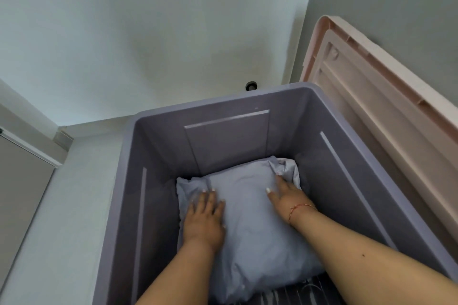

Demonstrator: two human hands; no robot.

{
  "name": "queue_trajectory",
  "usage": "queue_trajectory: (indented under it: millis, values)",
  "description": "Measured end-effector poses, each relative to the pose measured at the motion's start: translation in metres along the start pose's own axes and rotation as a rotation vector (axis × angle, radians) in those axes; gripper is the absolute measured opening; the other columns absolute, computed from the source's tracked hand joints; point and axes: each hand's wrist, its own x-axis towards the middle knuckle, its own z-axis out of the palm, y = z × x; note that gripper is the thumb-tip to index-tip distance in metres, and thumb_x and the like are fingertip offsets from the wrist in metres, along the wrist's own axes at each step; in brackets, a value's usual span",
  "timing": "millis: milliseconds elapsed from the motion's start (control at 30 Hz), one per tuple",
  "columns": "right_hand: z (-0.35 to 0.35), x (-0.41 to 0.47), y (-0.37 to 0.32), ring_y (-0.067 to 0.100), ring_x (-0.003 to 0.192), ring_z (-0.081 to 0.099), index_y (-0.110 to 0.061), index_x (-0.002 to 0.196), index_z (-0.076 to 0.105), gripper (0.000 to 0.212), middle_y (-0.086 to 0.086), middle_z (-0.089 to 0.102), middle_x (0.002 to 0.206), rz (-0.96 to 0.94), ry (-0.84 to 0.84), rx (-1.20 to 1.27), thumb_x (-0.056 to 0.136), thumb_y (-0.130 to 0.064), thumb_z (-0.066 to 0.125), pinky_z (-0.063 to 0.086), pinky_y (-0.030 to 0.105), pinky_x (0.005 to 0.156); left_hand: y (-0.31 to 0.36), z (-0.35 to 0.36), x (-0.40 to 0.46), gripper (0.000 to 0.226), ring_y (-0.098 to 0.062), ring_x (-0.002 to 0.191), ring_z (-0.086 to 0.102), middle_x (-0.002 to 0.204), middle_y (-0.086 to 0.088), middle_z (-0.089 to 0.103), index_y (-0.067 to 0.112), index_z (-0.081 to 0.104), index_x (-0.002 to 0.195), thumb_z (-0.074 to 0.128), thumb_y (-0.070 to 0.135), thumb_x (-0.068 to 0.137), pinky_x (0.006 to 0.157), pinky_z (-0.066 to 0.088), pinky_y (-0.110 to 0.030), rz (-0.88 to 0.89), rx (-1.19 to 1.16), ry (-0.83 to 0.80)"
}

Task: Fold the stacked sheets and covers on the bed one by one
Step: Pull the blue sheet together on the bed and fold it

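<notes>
A folded pale lilac sheet [250, 220] lies at the bottom of a deep purple plastic storage bin [158, 156]. Both my hands reach down into the bin. My left hand [204, 218] lies flat on the left part of the folded sheet, fingers straight and spread. My right hand [285, 195] presses flat on its right part, fingertips near a crumpled corner at the far right. A thin red string bracelet circles my right wrist. The bed is outside the view.
The bin's pale pink lid [386, 116] leans upright against the wall on the right. Light walls stand behind the bin, and pale floor runs along its left side. A dark ribbed strip of the bin's bottom [297, 291] shows near me.
</notes>
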Motion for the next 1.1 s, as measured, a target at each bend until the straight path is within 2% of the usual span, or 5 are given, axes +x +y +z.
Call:
queue_trajectory:
  millis: [233,400,600,967,1100]
  values:
    - [-0.023,0.016,-0.004,0.019,0.148,0.002,-0.02,0.152,-0.008,0.073,0.0,-0.009,0.16,0.0,0.018,0.056,0.098,-0.054,0.028,0.008,0.034,0.12,-0.022,0.0,0.012,0.074,-0.028,0.149,-0.008,0.163,-0.01,-0.007,0.005,-0.007,0.153,0.012,0.053,0.1,0.12,-0.008,-0.04,-0.299,0.134,-0.186]
    - [-0.023,-0.002,-0.018,0.021,0.148,0.005,-0.019,0.153,-0.001,0.072,0.003,-0.004,0.16,-0.011,-0.011,0.039,0.098,-0.055,0.028,0.01,0.035,0.12,0.001,-0.03,0.0,0.075,-0.028,0.15,0.0,0.163,-0.01,0.006,0.011,0.001,0.155,0.019,0.057,0.099,0.12,-0.002,-0.044,-0.187,-0.072,-0.035]
    - [-0.063,-0.078,-0.058,0.029,0.134,0.038,-0.009,0.144,0.033,0.059,0.013,0.036,0.148,0.056,-0.184,-0.11,0.098,-0.045,0.039,0.034,0.03,0.107,0.012,-0.09,-0.062,0.044,-0.027,0.119,0.052,0.136,-0.009,0.05,0.013,0.042,0.136,0.035,0.04,0.101,0.092,0.045,-0.033,-0.082,-0.301,-0.179]
    - [-0.202,-0.241,-0.138,0.032,0.116,0.053,-0.004,0.125,0.056,0.048,0.017,0.057,0.128,0.047,-0.197,-0.07,0.1,-0.041,0.038,0.041,0.031,0.092,0.033,-0.264,-0.23,0.032,-0.027,0.112,0.057,0.126,-0.006,0.058,0.016,0.053,0.124,0.038,0.027,0.099,0.088,0.045,-0.034,-0.026,-0.284,-0.281]
    - [-0.277,-0.294,-0.171,0.032,0.126,0.046,-0.003,0.134,0.049,0.054,0.02,0.05,0.137,0.034,-0.128,-0.004,0.1,-0.043,0.034,0.038,0.034,0.1,0.033,-0.347,-0.275,0.035,-0.026,0.112,0.057,0.125,-0.004,0.06,0.019,0.054,0.127,0.039,0.029,0.097,0.081,0.042,-0.032,-0.038,-0.272,-0.23]
